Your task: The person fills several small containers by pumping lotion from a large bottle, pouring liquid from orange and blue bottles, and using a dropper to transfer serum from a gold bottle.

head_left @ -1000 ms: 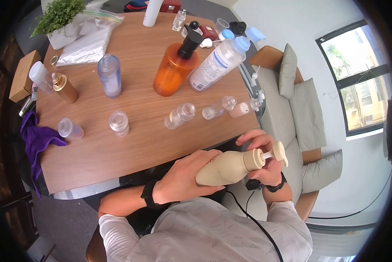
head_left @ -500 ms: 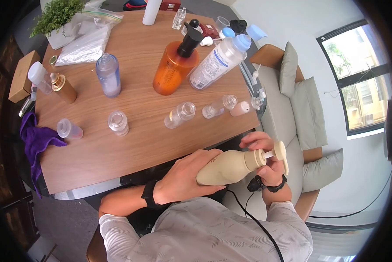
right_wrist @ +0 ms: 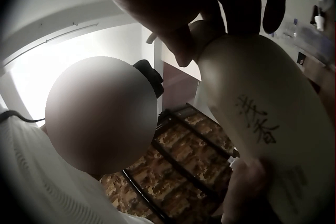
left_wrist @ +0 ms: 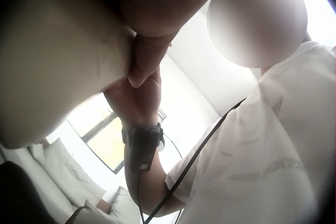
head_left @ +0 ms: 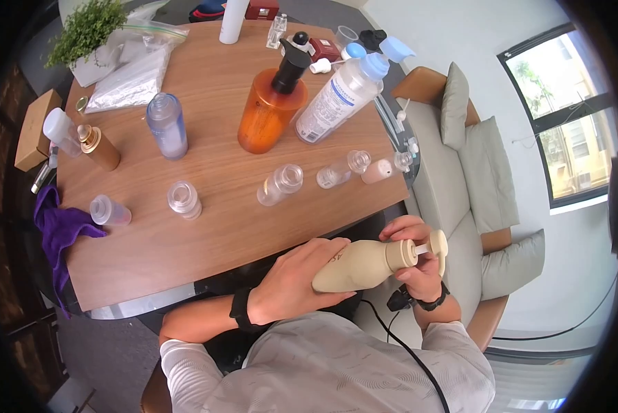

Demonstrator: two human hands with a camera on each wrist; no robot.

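A beige pump bottle [head_left: 357, 267] lies tilted across the front of the person's body, its pump head [head_left: 438, 244] pointing right on a raised white stem. The left hand [head_left: 296, 282] grips the lower body of the bottle. At the other end, the right hand [head_left: 419, 268] has thumb and fingers around the collar [head_left: 400, 254] just below the pump. Dark characters [right_wrist: 257, 119] run down the bottle's side in the right wrist view, where the right fingers pinch its neck from above. In the left wrist view the bottle [left_wrist: 58, 66] fills the left side.
On the wooden table [head_left: 212, 255] stand several small clear bottles [head_left: 280, 184], an amber pump bottle [head_left: 268, 113], a large clear bottle [head_left: 336, 100] and a blue bottle [head_left: 166, 127]. A purple cloth [head_left: 65, 227] hangs over the left edge. A black cable [head_left: 409, 358] runs across the shirt.
The bottle has turned slightly in the hands, showing more of its lettering in the head view. The right fingers have shifted around the collar. The left hand keeps its grip.
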